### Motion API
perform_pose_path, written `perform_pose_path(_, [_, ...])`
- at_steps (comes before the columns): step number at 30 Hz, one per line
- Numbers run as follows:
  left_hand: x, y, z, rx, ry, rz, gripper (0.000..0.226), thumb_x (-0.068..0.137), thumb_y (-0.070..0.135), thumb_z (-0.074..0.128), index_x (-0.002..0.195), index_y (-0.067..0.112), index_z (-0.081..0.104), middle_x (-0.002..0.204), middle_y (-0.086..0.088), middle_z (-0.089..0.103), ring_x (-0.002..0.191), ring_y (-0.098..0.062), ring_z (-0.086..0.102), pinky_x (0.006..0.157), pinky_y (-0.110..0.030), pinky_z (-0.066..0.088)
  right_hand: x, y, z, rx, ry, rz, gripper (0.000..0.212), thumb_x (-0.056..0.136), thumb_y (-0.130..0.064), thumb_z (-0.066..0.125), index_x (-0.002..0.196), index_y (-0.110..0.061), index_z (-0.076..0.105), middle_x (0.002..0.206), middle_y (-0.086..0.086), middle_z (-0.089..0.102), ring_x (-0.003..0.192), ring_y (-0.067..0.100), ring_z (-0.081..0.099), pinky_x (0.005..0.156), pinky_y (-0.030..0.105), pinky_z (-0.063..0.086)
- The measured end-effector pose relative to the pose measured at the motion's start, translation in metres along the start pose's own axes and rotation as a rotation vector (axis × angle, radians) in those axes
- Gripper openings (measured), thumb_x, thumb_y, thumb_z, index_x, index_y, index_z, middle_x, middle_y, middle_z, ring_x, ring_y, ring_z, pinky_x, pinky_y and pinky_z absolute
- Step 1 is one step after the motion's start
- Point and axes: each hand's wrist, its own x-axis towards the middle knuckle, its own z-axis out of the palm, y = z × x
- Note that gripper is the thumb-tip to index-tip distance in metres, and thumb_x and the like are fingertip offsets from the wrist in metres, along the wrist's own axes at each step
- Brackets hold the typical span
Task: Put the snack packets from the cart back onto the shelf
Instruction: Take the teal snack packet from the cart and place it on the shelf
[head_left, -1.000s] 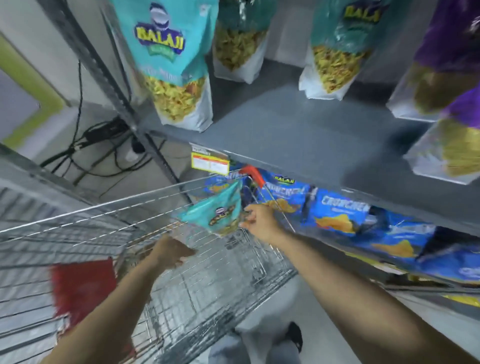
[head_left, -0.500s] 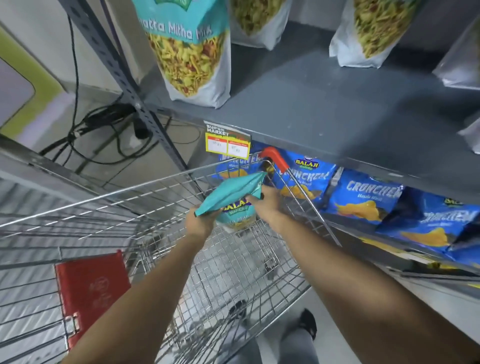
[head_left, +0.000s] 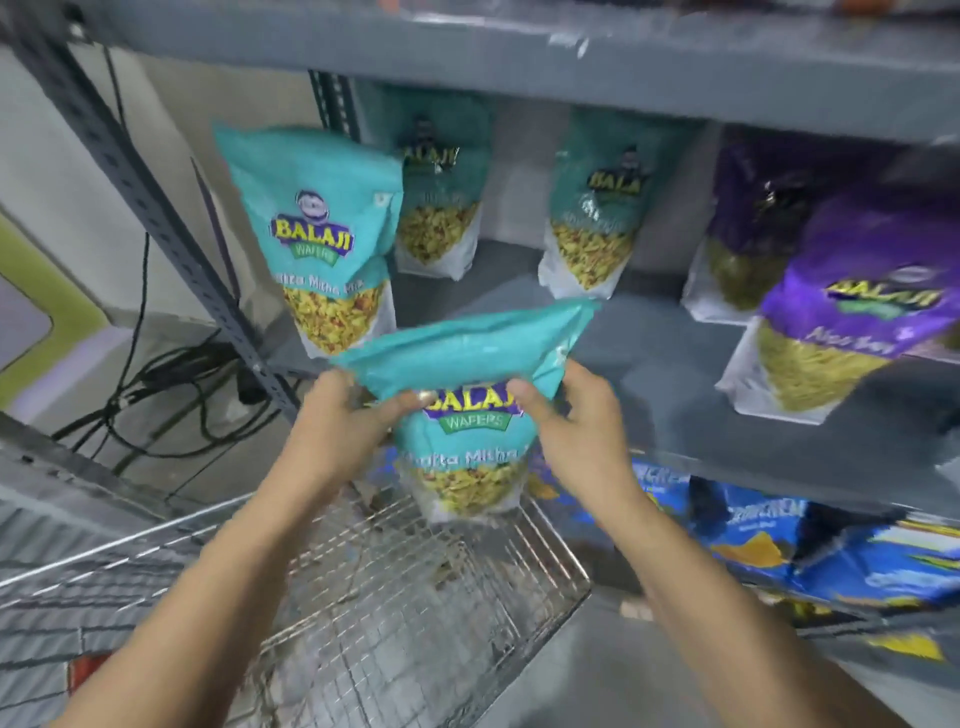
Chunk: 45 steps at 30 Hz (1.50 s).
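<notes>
Head view: left hand (head_left: 337, 415) and right hand (head_left: 576, 415) reach forward, forearms converging, each pinching a side of the teal packet (head_left: 467, 405). Packet hangs upright, top folded over, above the cart (head_left: 415, 597), at 6 o'clock of the shelf (head_left: 649, 364).

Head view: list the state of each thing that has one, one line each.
Held teal packet: off the shelf, above the cart, top folded over.
Left hand: gripping the packet's left side.
Right hand: gripping its right side.
Teal packets on shelf: standing upright.
Purple packets: upright, at the right.
Cart: visible basket part holds no packets.
Blue packets: on the lower shelf.
</notes>
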Motion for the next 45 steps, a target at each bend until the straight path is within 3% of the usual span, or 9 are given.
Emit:
perform_pose_path(10, [0.108,0.095,0.074,0.077,-0.169,0.064,0.018,0.084,0.009,0.070,0.097,0.022,0.067,0.084,0.014,0.072,0.070,0.003,0.071,0.051,-0.015,0.054,0.100,-0.023,-0.068,-0.041,0.224,-0.018,0.016,0.089,-0.019,0.067,0.103,-0.013,0.071,0.097,0.001,0.076,0.092,0.018,0.071,0.081,0.042,0.060])
perform_pose_path(14, [0.141,0.091,0.089,0.161,-0.211,0.051,0.019,0.085,0.008,0.069,0.101,0.017,0.065,0.100,-0.001,0.070,0.062,0.007,0.068,0.051,-0.010,0.053,0.127,-0.001,-0.066,-0.099,0.293,0.022,0.018,0.090,-0.019,0.066,0.103,-0.007,0.069,0.096,0.003,0.073,0.089,0.019,0.068,0.075,0.029,0.051])
perform_pose_path(22, [0.167,0.095,0.101,0.164,-0.296,-0.023,0.027,0.081,0.014,0.074,0.106,0.015,0.064,0.115,-0.007,0.071,0.079,-0.005,0.070,0.060,-0.019,0.060,0.142,0.022,-0.075,-0.112,0.327,0.062,0.023,0.085,-0.029,0.070,0.101,-0.012,0.073,0.099,0.004,0.078,0.093,0.020,0.072,0.082,0.038,0.058])
perform_pose_path(26, [0.161,0.109,0.098,0.063,-0.202,0.028,0.034,0.083,0.011,0.072,0.115,0.008,0.060,0.104,-0.005,0.071,0.052,0.008,0.065,0.043,-0.006,0.045,0.148,0.012,-0.094,0.246,0.298,0.099,0.020,0.084,-0.024,0.074,0.097,-0.010,0.068,0.102,0.006,0.076,0.079,-0.001,0.067,0.070,0.013,0.052])
perform_pose_path(31, [0.156,0.129,0.107,-0.136,-0.006,0.152,0.038,0.085,0.001,0.067,0.115,-0.018,0.057,0.120,-0.041,0.059,0.037,0.005,0.057,0.039,-0.008,0.042,0.166,-0.009,-0.105,0.408,0.460,0.040,0.014,0.089,-0.011,0.067,0.081,-0.015,0.056,0.055,-0.014,0.065,0.049,-0.007,0.053,0.056,0.010,0.041])
perform_pose_path(35, [0.159,0.109,0.105,-0.113,-0.035,0.161,0.039,0.085,0.011,0.070,0.117,-0.008,0.060,0.119,-0.034,0.063,0.043,0.006,0.058,0.042,-0.005,0.042,0.160,0.004,-0.107,0.464,0.334,0.059,0.005,0.091,-0.017,0.067,0.089,-0.019,0.062,0.083,-0.013,0.075,0.078,0.001,0.067,0.078,0.024,0.047])
perform_pose_path(40, [0.175,0.027,0.092,0.113,-0.352,-0.008,0.093,0.056,0.038,0.089,0.136,0.017,0.046,0.135,0.001,0.061,0.121,-0.012,0.060,0.101,-0.034,0.050,0.141,0.063,-0.102,0.259,-0.048,0.289,0.069,0.066,-0.026,0.085,0.123,-0.019,0.048,0.135,0.004,0.063,0.117,0.012,0.063,0.100,0.033,0.051])
perform_pose_path(43, [0.174,-0.012,0.102,0.167,-0.488,-0.094,0.069,0.068,0.015,0.085,0.128,0.017,0.052,0.123,0.003,0.067,0.108,-0.005,0.066,0.096,-0.028,0.055,0.133,0.100,-0.085,0.013,-0.232,0.419,0.100,0.041,-0.035,0.098,0.126,-0.020,0.047,0.133,0.001,0.064,0.119,0.016,0.063,0.108,0.045,0.049])
perform_pose_path(45, [0.170,-0.026,0.107,0.134,-0.468,-0.082,0.053,0.072,0.006,0.081,0.118,0.021,0.060,0.111,0.009,0.072,0.097,0.001,0.069,0.086,-0.019,0.058,0.128,0.114,-0.072,-0.046,-0.228,0.429,0.095,0.045,-0.027,0.097,0.126,-0.025,0.046,0.132,-0.001,0.064,0.121,0.016,0.061,0.108,0.046,0.048])
